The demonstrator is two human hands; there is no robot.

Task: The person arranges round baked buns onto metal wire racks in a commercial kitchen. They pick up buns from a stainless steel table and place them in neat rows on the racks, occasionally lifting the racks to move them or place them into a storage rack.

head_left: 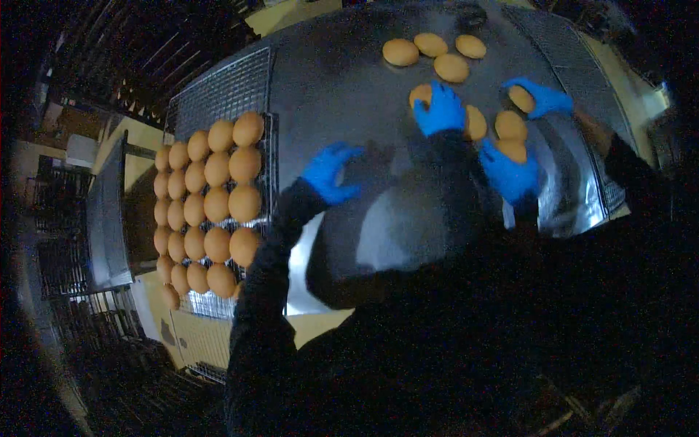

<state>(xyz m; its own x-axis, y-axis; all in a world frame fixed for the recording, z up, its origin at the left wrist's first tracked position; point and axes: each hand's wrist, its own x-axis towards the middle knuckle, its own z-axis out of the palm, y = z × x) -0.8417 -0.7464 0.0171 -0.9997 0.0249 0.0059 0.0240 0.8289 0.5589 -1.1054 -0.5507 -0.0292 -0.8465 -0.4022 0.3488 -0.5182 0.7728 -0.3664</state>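
Note:
My left hand (330,173), in a blue glove and blurred, is over the metal worktop (338,104) with fingers apart and nothing held. Farther right, my right hand (442,109), gloved alike, has its thumb and fingers around the edge of a round, golden-brown bun (419,96). Another bun (475,123) stands tilted just right of that hand. Several buns (451,68) lie beyond it at the worktop's far side. On the left, a wire rack (266,164) bears rows of similar buns (217,168).
A co-worker's blue-gloved hands are at the right, one (549,102) holding a bun, the other (510,177) at a bun close to my right hand. Another bun (511,125) lies between them. Wire grids (218,82) flank the worktop; slatted racks (60,218) stand far left.

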